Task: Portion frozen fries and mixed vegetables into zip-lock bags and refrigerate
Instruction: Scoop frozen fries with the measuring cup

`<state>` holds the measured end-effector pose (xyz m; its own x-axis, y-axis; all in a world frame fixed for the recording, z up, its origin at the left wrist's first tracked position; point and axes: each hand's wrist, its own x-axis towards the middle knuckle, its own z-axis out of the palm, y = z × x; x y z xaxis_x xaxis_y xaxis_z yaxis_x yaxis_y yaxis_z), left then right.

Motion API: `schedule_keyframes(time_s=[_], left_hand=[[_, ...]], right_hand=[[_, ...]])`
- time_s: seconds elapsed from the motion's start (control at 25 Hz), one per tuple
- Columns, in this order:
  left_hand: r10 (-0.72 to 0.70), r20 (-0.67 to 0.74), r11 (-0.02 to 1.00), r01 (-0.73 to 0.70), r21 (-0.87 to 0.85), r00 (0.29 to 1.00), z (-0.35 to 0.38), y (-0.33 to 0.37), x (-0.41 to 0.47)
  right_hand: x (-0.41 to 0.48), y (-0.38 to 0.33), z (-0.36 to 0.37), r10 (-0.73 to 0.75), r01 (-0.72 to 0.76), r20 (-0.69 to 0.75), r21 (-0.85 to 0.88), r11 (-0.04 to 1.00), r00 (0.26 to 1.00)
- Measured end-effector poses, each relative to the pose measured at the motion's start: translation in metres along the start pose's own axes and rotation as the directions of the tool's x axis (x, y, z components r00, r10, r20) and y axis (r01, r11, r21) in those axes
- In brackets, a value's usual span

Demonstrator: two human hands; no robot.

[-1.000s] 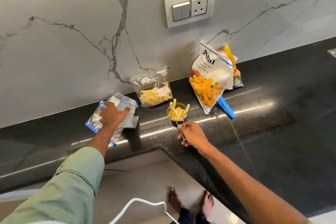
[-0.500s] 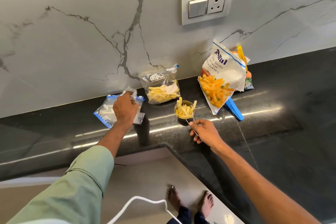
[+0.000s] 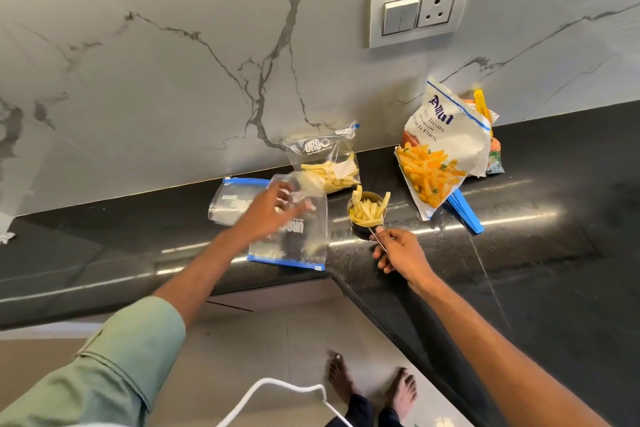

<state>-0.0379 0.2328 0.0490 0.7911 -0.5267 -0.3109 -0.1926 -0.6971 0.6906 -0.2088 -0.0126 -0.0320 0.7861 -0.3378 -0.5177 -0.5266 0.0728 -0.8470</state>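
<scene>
Head view, the only one. Your left hand (image 3: 273, 208) pinched an empty zip-lock bag (image 3: 294, 243) by its closed end, just left of the measuring cup (image 3: 358, 237). The fingers were curled into the film, but blur hid their exact lay. The logo read upside down and the zip strip (image 3: 287, 262) lay at the edge nearest you. I couldn't tell if that edge touched the countertop (image 3: 519, 253).

Your right hand (image 3: 398, 253) gripped the thin handle (image 3: 378, 242) just in front of the cup, thumb and fingers curled round it. The cup was heaped with fries (image 3: 367, 208), several poking over the rim.

A filled bag (image 3: 325, 166) stood just behind the cup against the wall. The fries packet (image 3: 440, 149) leaned behind and right of the cup, with the vegetable packet (image 3: 493, 156) tucked behind it. Spare bags (image 3: 235, 204) lay well left of the cup.

Handling, as a judgement — the film looked limp, slick and almost weightless, so it would collapse if held by the bottom. Better to turn it and take it at the zip lips, spreading the mouth. The fries looked stiff, light and loose — likely to spill off the heap if the cup tipped fast.
</scene>
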Motion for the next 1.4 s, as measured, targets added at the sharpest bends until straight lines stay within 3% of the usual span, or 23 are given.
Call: schedule_keyframes(time_s=[0.08, 0.16, 0.24, 0.4, 0.52, 0.68, 0.8, 0.88, 0.96, 1.04, 1.12, 1.24, 1.32, 1.4], left_hand=[[0.171, 0.136, 0.861, -0.215, 0.46, 0.976, 0.028, -0.029, -0.022], [0.255, 0.327, 0.677, -0.409, 0.611, 0.91, 0.053, -0.063, -0.035], [0.276, 0.376, 0.606, -0.464, 0.647, 0.885, 0.064, -0.086, -0.039], [0.333, 0.334, 0.676, -0.47, 0.568, 0.882, 0.055, -0.09, -0.041], [0.374, 0.282, 0.666, -0.468, 0.581, 0.883, 0.055, -0.09, -0.04], [0.19, 0.113, 0.924, -0.217, 0.316, 0.975, 0.057, -0.087, -0.041], [0.121, -0.014, 0.988, -0.119, 0.099, 0.993, 0.067, -0.066, -0.042], [0.089, -0.178, 0.99, -0.108, -0.095, 0.98, 0.073, -0.038, -0.042], [0.017, -0.272, 0.942, -0.106, -0.317, 0.962, 0.078, -0.006, -0.038], [-0.027, -0.25, 0.882, -0.094, -0.462, 0.968, 0.084, 0.028, -0.033], [-0.055, -0.216, 0.808, -0.083, -0.583, 0.975, 0.091, 0.058, -0.028], [-0.173, -0.109, 0.566, 0.008, -0.824, 0.979, 0.095, 0.092, -0.02], [-0.202, -0.094, 0.461, 0.01, -0.888, 0.975, 0.094, 0.1, -0.015], [-0.207, -0.168, 0.497, -0.044, -0.866, 0.964, 0.094, 0.099, -0.013]], right_hand=[[-0.001, 0.003, 0.002, -0.002, 0.002, -0.02, 0.012, 1.0, 1.0], [-0.001, 0.005, 0.003, 0.002, 0.0, -0.04, 0.035, 0.999, 0.999], [0.0, 0.004, 0.006, 0.01, -0.007, -0.059, 0.05, 0.999, 0.998], [0.003, 0.0, 0.009, 0.012, -0.01, -0.072, 0.03, 1.0, 0.997], [0.003, -0.001, 0.01, 0.011, -0.01, -0.075, 0.007, 1.0, 0.997], [0.003, -0.001, 0.01, 0.013, -0.012, -0.086, 0.009, 1.0, 0.996], [0.002, -0.003, 0.01, 0.04, -0.042, -0.097, -0.022, 0.999, 0.994], [-0.003, -0.006, 0.012, 0.051, -0.081, -0.217, -0.132, 0.988, 0.975], [-0.013, -0.011, 0.015, -0.094, -0.03, -0.405, -0.29, 0.956, 0.909], [-0.027, -0.023, 0.021, -0.345, 0.167, -0.489, -0.372, 0.913, 0.801], [-0.04, -0.041, 0.029, -0.425, 0.359, -0.391, -0.233, 0.904, 0.816], [-0.05, -0.057, 0.038, -0.439, 0.444, -0.093, 0.052, 0.894, 0.894], [-0.048, -0.058, 0.033, -0.465, 0.468, -0.073, 0.032, 0.883, 0.882], [-0.043, -0.056, 0.024, -0.457, 0.446, -0.134, -0.103, 0.889, 0.879]])
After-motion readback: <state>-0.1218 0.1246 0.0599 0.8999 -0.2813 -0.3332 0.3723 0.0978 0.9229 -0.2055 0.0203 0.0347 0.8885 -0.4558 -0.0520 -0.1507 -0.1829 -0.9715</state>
